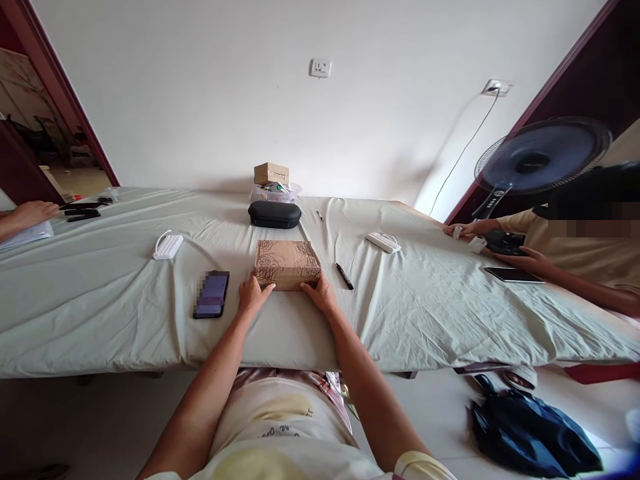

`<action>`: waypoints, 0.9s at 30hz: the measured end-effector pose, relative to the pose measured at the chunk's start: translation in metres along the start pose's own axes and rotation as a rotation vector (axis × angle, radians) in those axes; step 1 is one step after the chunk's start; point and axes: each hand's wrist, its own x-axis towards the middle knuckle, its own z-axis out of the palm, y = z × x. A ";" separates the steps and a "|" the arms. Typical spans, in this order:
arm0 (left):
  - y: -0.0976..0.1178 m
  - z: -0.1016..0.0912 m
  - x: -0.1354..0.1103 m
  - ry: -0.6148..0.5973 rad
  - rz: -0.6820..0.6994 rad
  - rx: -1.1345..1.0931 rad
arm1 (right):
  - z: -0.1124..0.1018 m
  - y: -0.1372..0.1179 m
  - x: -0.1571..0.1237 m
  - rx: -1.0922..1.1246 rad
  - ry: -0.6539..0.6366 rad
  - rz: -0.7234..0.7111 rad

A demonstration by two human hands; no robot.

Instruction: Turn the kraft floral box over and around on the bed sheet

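Cardboard box [287, 255]: resting on the near half of the counter [290, 333], midway between the arms.
Grip: left hand [251, 293] and right hand [323, 293] clasp its near corners, thumbs along the near side, seemingly to steady it evenly; the other fingertips are hard to make out.
Marker [345, 275]: right of the box, near the right hand.
Phone [216, 297]: flat, left of the left hand.
Black case [275, 215]: beyond the box, out of the hands' way.

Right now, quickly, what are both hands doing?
Left hand: holding the cardboard box at its left side.
Right hand: holding the same box at its right side.
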 end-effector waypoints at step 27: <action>-0.009 0.004 0.003 -0.003 0.016 -0.034 | 0.001 0.008 0.003 0.006 -0.014 -0.032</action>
